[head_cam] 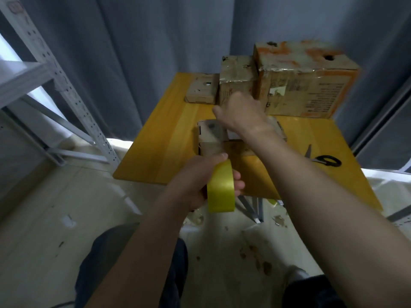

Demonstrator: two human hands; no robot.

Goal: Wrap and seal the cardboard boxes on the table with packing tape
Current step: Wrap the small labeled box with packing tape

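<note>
My left hand (200, 183) clamps the tape roll (221, 188); right hand (240, 112), fingers hidden, steadies the box (210, 132) I am taping; 12 o'clock boxes (300, 85) look sealed.

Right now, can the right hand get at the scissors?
Probably yes. The scissors lie in the open on the table, right of the box, nothing over them. The right hand is busy at that box, though, so it would have to leave it.
</note>
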